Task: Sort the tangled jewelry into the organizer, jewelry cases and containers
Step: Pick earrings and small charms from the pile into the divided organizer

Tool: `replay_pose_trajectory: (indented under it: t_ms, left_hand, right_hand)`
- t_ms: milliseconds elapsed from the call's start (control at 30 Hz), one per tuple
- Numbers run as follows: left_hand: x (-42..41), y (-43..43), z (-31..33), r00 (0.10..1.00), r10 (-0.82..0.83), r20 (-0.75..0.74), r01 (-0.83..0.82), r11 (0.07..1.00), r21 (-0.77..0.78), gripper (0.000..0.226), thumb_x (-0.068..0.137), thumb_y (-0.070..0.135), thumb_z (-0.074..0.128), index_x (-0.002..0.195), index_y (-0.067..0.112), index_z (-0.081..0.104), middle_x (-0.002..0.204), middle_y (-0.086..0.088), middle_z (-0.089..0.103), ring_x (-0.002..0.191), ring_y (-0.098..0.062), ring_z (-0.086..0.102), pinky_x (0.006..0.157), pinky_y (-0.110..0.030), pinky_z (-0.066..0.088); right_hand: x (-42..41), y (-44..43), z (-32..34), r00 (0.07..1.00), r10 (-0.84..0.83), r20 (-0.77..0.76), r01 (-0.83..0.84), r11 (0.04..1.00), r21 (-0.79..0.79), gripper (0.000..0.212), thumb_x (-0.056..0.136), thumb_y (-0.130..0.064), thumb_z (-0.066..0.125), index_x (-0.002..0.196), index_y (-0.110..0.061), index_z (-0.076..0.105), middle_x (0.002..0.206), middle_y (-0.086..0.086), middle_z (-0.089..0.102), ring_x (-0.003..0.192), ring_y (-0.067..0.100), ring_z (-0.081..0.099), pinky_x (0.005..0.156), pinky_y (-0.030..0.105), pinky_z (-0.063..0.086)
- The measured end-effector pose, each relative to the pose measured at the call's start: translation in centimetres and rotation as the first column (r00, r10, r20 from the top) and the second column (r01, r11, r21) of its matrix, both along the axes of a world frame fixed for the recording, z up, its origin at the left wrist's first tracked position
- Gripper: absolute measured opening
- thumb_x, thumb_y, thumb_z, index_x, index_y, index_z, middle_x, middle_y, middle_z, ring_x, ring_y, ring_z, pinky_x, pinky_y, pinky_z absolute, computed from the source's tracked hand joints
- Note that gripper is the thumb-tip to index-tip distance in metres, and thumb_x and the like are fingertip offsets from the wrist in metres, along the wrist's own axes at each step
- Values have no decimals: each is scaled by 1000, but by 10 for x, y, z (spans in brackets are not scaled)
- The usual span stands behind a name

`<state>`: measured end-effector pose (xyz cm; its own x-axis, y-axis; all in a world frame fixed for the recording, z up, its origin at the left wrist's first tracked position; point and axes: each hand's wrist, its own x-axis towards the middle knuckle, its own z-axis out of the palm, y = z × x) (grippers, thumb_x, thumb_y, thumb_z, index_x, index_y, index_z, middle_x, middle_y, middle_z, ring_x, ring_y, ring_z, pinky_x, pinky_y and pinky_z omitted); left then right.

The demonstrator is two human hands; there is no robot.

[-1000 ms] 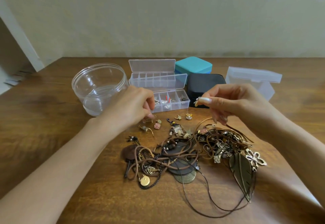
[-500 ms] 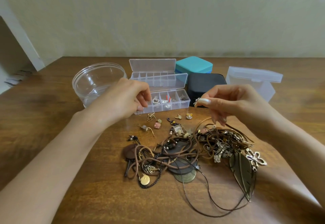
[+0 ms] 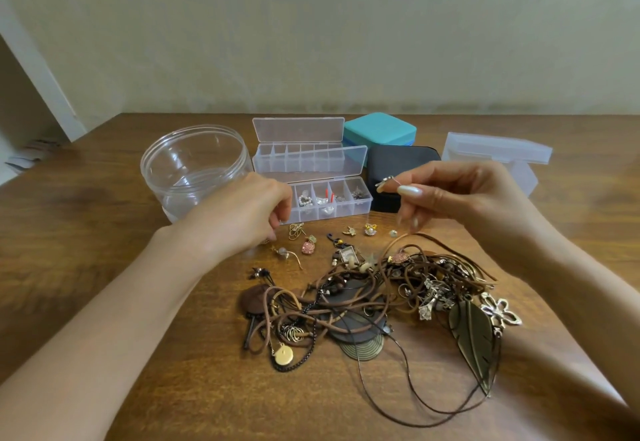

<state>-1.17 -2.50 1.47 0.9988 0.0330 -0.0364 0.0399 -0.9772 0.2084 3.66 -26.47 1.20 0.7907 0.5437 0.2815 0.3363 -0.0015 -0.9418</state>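
While the right hand point(image 3: 460, 198) is hovering above the counter point(image 3: 86, 267), I am pinching a small earring point(image 3: 388, 181) between its thumb and forefinger, with the other fingers point(image 3: 414, 221) hanging loosely curled below. The piece is sitting in the air just off the right end of the front organizer point(image 3: 346, 214), whose lid is standing open and whose compartments are already carrying a few small pieces. The left hand point(image 3: 242, 219) is sitting at the organizer's left end with its fingers curled under, and I cannot tell whether they are gripping anything.

To do this drop well, I am judging that I should be matching the earring to a compartment holding its like. I should be lowering it right down between the dividers before easing the pinch, and steadying the light plastic box with the left hand so it is not skidding. The tangled pile point(image 3: 381, 295) is lying nearer me, with loose earrings point(image 3: 370, 230) scattered between it and the organizer.
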Motion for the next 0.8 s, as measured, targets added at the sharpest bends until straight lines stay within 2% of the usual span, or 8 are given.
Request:
replay_pose_trajectory:
  t_ms: [133,200,267,367,467,567,700,800]
  left_hand:
    - [-1,-5,3,1000,-2,0,2,995,98,15,83,12,69,92,21,61,84,10,66,77,-1,63,78,-31,53]
    - [-2,-7,5,997,25,69,-33,992,121,11,83,21,69,89,25,61,82,13,66,82,-6,62,76,-32,50]
    - [-2,-7,7,979,68,191,-85,993,78,5,85,26,66,88,25,62,81,13,65,82,-9,61,73,-31,49]
    - [-2,-6,10,921,129,368,-126,992,-33,3,88,27,63,86,24,63,81,9,67,83,-18,63,77,-39,53]
    - [-4,-6,12,893,151,424,-143,988,-52,3,88,27,62,86,25,62,79,9,67,84,-20,62,77,-40,52]
    - [-3,-4,11,930,135,340,-155,987,32,4,86,27,65,89,26,62,85,9,68,90,-19,63,79,-38,51]
    - [-5,-1,10,987,128,98,-148,963,227,12,82,29,70,90,28,61,89,10,67,96,-15,60,79,-32,46]
    - [-6,-2,7,992,118,-36,-103,951,292,20,80,31,72,96,28,60,89,11,68,98,-12,59,78,-31,45]
  right_hand:
    - [2,0,-1,999,-31,22,31,999,-8,17,74,-17,62,86,-8,70,65,10,68,59,17,62,59,21,53]
    - [2,0,-1,999,-38,32,38,999,-19,16,74,-18,62,84,-8,69,65,10,68,58,17,63,57,21,53]
    - [3,0,-1,998,-49,39,49,999,-16,14,73,-18,63,82,-10,70,67,10,69,57,15,63,57,20,52]
    - [4,0,-3,995,-81,65,82,997,-9,11,73,-15,65,82,-14,72,73,9,72,61,14,67,61,19,54]
    - [9,-1,-9,954,-162,251,186,980,-75,19,82,-3,65,85,-19,73,71,8,72,64,15,69,64,21,55]
    - [16,-2,-14,893,-200,403,277,951,-141,22,85,-1,63,89,-20,72,75,-1,72,67,10,70,68,22,57]
    - [26,0,-21,863,-226,452,330,930,-164,21,86,-3,63,90,-23,70,80,-4,72,73,5,70,72,22,57]
    - [31,3,-27,871,-230,434,336,923,-186,21,87,-3,62,91,-22,70,81,-3,72,74,4,70,73,20,57]
